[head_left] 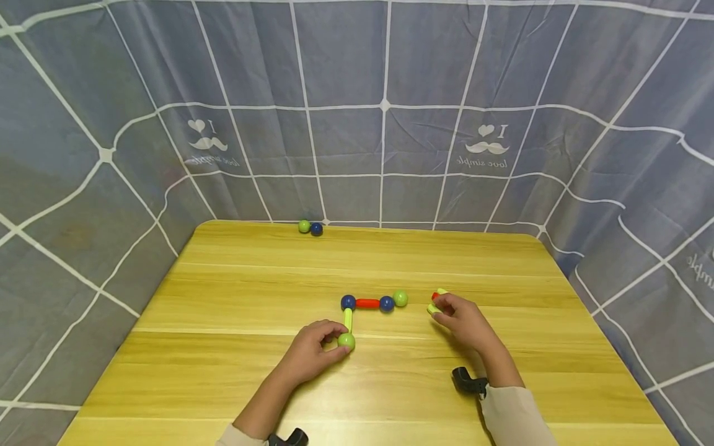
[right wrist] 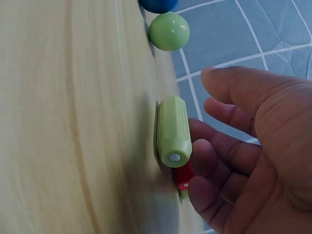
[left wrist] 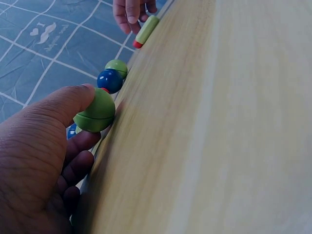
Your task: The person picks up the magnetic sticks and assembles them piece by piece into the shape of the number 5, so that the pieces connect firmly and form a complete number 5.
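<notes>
My left hand (head_left: 313, 353) pinches a green ball (head_left: 346, 341) between thumb and fingers. A light green rod (head_left: 348, 319) runs from that ball to a blue ball (head_left: 348, 302). From there a red rod (head_left: 367, 303) leads to a second blue ball (head_left: 387, 303), with another green ball (head_left: 400, 298) against it. On the right, my right hand (head_left: 465, 321) is beside a ribbed green rod (right wrist: 174, 131) with a metal disc in its end. Its thumb stands apart from the rod, and the fingers are loosely bent alongside. A red rod (right wrist: 184, 175) and another green piece (head_left: 442, 291) lie just behind, partly hidden.
A green ball (head_left: 304, 226) and a blue ball (head_left: 317, 229) sit together at the far edge of the wooden table (head_left: 251, 279). A grey-blue curtain (head_left: 346, 142) with white lines surrounds the back and sides. Black wrist mounts (head_left: 468, 381) are worn on both arms.
</notes>
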Demonstrator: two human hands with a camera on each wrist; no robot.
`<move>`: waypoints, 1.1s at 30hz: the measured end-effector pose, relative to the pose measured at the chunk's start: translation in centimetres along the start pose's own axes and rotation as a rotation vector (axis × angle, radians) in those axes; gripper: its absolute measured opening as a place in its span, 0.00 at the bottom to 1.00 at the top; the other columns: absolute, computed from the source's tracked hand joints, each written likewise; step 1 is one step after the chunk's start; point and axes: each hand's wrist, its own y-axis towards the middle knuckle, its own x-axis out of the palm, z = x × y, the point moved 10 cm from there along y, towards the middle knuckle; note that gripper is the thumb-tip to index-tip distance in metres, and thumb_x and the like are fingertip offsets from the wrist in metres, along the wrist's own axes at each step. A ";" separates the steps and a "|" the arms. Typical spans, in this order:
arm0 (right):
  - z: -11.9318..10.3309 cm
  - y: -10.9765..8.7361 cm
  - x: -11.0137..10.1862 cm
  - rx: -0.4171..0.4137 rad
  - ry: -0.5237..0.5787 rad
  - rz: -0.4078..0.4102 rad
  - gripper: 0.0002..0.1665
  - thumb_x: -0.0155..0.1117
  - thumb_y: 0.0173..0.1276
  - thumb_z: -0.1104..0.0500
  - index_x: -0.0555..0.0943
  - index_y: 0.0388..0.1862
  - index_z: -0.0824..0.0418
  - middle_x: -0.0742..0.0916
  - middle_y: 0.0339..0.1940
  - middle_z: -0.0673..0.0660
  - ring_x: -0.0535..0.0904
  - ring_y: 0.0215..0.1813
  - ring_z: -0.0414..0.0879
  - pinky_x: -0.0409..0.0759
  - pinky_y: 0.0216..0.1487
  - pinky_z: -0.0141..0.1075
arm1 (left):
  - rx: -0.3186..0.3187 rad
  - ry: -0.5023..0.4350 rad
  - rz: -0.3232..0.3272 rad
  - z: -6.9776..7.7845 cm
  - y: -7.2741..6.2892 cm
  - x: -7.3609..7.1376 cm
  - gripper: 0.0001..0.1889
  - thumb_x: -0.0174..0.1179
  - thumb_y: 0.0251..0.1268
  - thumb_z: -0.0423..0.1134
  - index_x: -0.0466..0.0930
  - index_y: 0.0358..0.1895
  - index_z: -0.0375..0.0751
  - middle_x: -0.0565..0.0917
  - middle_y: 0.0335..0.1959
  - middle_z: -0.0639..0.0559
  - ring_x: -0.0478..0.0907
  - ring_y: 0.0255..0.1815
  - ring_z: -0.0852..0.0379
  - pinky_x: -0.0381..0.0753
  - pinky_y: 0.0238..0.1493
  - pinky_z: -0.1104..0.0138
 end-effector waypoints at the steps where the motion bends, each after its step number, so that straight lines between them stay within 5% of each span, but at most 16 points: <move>1: 0.0 0.0 0.1 0.001 -0.005 -0.005 0.14 0.65 0.71 0.59 0.81 0.52 0.63 0.84 0.41 0.54 0.76 0.41 0.47 0.77 0.43 0.42 | 0.000 0.000 -0.001 0.0 0.0 0.0 0.12 0.71 0.60 0.43 0.84 0.46 0.49 0.81 0.37 0.65 0.75 0.37 0.61 0.77 0.41 0.66; 7: 0.1 0.1 1.0 -0.006 -0.021 -0.050 0.12 0.66 0.70 0.59 0.81 0.50 0.61 0.82 0.35 0.50 0.74 0.38 0.45 0.75 0.39 0.39 | -0.009 -0.001 -0.009 0.0 0.0 0.1 0.11 0.70 0.61 0.43 0.84 0.46 0.49 0.81 0.38 0.65 0.76 0.38 0.61 0.78 0.42 0.66; 27: -0.9 -0.1 2.2 -0.100 -0.050 -0.151 0.22 0.64 0.65 0.69 0.79 0.59 0.64 0.83 0.52 0.56 0.76 0.45 0.47 0.76 0.50 0.48 | -0.007 0.013 -0.008 -0.2 0.1 0.1 0.11 0.70 0.61 0.45 0.85 0.45 0.49 0.81 0.36 0.65 0.75 0.37 0.61 0.77 0.41 0.66; 33: -1.1 -0.1 2.8 -0.102 0.025 -0.184 0.15 0.62 0.65 0.70 0.81 0.50 0.60 0.82 0.39 0.51 0.74 0.39 0.46 0.75 0.43 0.39 | -0.008 0.023 -0.008 -0.3 0.1 0.1 0.11 0.70 0.61 0.45 0.85 0.46 0.49 0.80 0.36 0.66 0.75 0.37 0.62 0.77 0.41 0.66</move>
